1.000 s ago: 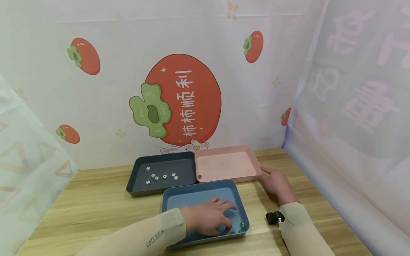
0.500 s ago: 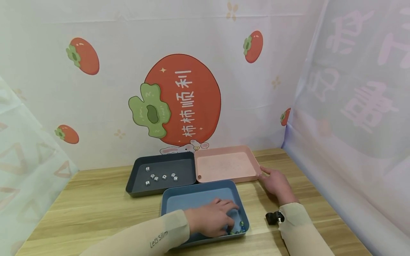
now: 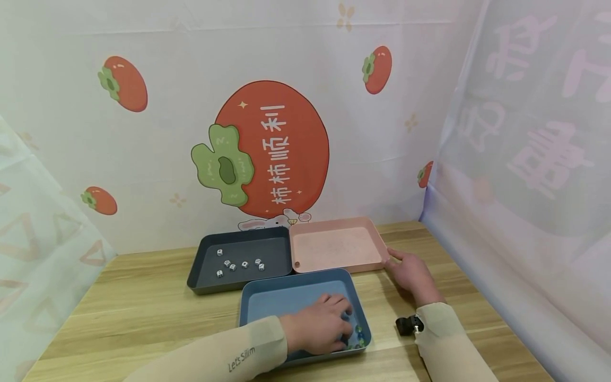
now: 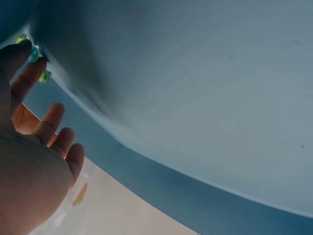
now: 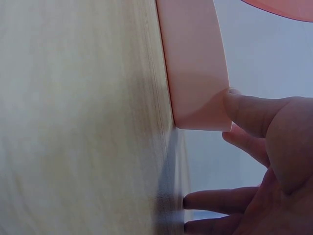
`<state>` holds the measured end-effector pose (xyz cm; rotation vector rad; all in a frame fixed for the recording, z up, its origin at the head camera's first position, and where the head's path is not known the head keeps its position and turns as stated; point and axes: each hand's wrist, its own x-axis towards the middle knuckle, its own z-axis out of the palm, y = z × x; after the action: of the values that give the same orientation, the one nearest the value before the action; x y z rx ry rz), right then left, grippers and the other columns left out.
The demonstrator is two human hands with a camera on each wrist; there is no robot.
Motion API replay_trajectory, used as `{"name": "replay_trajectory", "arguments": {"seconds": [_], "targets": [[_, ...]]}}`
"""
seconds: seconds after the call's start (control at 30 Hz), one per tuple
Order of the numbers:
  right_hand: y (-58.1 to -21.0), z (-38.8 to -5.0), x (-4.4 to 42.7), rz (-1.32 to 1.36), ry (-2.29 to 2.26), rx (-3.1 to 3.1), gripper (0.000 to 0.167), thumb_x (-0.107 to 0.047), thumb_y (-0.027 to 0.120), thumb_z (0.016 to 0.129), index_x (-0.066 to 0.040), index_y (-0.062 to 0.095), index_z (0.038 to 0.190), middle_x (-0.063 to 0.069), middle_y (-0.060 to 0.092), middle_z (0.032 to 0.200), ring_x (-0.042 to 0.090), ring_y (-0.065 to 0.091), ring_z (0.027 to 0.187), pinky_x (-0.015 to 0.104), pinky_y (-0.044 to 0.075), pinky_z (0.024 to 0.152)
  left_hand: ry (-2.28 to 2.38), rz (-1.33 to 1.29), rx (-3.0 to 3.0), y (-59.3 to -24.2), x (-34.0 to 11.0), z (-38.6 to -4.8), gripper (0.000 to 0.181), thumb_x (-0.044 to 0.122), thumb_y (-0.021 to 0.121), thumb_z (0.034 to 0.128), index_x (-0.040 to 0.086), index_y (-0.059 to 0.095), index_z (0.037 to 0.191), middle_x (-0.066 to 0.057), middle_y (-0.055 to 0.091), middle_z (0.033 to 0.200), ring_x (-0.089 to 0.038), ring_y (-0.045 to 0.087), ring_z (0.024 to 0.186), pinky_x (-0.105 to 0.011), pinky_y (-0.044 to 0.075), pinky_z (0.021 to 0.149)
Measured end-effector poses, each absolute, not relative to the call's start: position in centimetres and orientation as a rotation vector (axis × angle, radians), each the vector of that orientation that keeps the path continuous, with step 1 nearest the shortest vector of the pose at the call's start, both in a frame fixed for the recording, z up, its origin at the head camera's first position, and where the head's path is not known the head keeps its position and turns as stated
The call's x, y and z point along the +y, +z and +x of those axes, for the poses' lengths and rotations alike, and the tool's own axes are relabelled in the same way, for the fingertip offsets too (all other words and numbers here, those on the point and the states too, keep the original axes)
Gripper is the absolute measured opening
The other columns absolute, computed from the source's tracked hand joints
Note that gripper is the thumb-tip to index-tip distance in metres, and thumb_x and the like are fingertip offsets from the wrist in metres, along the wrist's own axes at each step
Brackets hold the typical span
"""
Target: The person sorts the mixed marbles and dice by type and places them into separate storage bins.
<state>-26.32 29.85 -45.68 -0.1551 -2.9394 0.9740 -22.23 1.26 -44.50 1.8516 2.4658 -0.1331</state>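
My left hand [image 3: 321,326] reaches into the blue tray [image 3: 286,286], its fingers lowered at the near right corner. Several green and blue glass marbles [image 3: 359,334] lie along that corner. In the left wrist view, thumb and index finger [image 4: 32,81] are apart beside the marbles [image 4: 44,76]; no marble is plainly gripped. My right hand [image 3: 409,273] holds the near right corner of the pink tray [image 3: 334,248]. The right wrist view shows the thumb [image 5: 249,110] at the tray's rim and the index finger beside the corner, while other fingers reach the wooden table [image 5: 88,122].
A dark grey tray [image 3: 253,244] with several white dice [image 3: 245,264] stands left of the pink tray. One small brown bead-like piece [image 3: 297,263] sits in the pink tray's near left corner. A black device [image 3: 408,324] is at the right wrist. Printed cloth [image 3: 157,159] backs the table.
My left hand has shifted slightly right inside the blue tray and its fingers have drawn in a little by the marbles. The right hand and the trays have stayed put.
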Motion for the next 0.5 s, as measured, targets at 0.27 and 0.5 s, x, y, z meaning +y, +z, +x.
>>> {"name": "replay_trajectory", "arguments": {"seconds": [0.27, 0.5], "targets": [[-45.9, -26.4, 29.8, -0.162, 0.977, -2.931, 0.052, -0.033, 0.053, 0.103, -0.008, 0.047, 0.148, 0.033, 0.05, 0.136, 0.054, 0.044, 0.125, 0.063, 0.035, 0.1, -0.106, 1.734, 2.53, -44.2, 1.5, -22.7, 0.007, 0.041, 0.067, 0.0947, 0.035, 0.07, 0.099, 0.004, 0.05, 0.135, -0.014, 0.039, 0.126, -0.036, 0.036, 0.098], [-45.9, -26.5, 29.9, -0.154, 0.964, -2.93, 0.053, -0.033, 0.054, 0.102, -0.007, 0.047, 0.147, 0.034, 0.048, 0.137, 0.054, 0.044, 0.125, 0.063, 0.035, 0.101, -0.033, 1.63, 2.622, -43.1, 1.0, -23.9, 0.005, 0.036, 0.069, 0.094, 0.033, 0.07, 0.097, -0.001, 0.051, 0.136, -0.018, 0.039, 0.128, -0.04, 0.036, 0.1]]}}
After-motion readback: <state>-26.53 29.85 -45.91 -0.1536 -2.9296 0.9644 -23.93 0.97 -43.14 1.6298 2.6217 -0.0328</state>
